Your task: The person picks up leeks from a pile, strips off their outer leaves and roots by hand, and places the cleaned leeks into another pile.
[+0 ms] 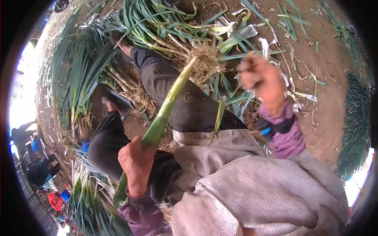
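Observation:
My left hand is wrapped round the green upper part of a leek, holding it slantwise over my legs. The leek's pale shaft points up and away, ending in a bushy clump of dry roots. To the right, apart from the leek, my right hand is raised over the strewn ground. Motion blurs its fingers, which look bent; whether they hold anything is unclear. A yellow-green leaf strip shows against my dark trouser leg, between the two hands.
Piles of leeks lie beyond my feet, at the left and at the lower left. Torn leaves litter the brown soil. A long heap of leeks borders the right side. Pale cloth covers my lap.

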Demonstrator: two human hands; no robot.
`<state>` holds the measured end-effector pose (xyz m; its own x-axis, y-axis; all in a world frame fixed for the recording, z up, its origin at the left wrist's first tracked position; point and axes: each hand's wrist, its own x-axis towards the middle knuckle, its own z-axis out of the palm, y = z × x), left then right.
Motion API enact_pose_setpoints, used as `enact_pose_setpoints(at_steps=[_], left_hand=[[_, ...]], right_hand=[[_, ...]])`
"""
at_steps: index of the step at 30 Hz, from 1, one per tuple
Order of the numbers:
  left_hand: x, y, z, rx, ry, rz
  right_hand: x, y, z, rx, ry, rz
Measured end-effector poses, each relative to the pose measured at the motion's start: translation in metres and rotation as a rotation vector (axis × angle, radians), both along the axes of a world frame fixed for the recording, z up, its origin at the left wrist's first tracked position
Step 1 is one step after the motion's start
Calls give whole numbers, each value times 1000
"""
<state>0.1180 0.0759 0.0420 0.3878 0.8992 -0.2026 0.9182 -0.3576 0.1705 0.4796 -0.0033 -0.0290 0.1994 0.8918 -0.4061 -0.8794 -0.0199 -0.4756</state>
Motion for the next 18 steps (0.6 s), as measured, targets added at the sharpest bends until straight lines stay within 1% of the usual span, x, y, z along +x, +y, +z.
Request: enact_pose_setpoints(at_steps=[1, 2, 3, 4, 5, 6, 8, 9, 11, 13, 14, 16, 17, 18], left_hand=[[-5, 8, 9, -155, -113, 79], [-3, 11, 21, -272, -211, 138], [0, 14, 33, -391, -306, 198], [2, 16, 44, -506, -401, 261], [6, 15, 51, -578, -504, 321], [8, 13, 55, -596, -549, 361], [13, 10, 58, -634, -652, 439], [17, 5, 58, -624, -765, 494], [18, 3, 50, -667, -817, 526], [11, 4, 37, -702, -830, 515], [9, 5, 31, -637, -737, 490], [6, 7, 22, -507, -558, 444], [9, 7, 24, -531, -611, 524], [2, 7, 19, -528, -640, 554]], right_hand=[[-31, 12, 1, 5, -36, 85], [-59, 20, 6, -101, -44, 138], [-80, 27, 2, -55, -48, 203], [-100, 38, -11, 54, -10, 269], [-118, 43, 1, 47, -47, 356], [-134, 46, 12, 89, -5, 404], [-160, 51, 13, 199, -104, 441], [-165, 53, 13, 233, -157, 476], [-157, 54, 17, 211, -275, 622], [-154, 51, 18, 149, -239, 617], [-153, 47, 18, 114, -217, 614], [-134, 40, 17, 186, -326, 491], [-108, 35, 23, 110, -375, 404], [-81, 30, 30, 31, -426, 316]])
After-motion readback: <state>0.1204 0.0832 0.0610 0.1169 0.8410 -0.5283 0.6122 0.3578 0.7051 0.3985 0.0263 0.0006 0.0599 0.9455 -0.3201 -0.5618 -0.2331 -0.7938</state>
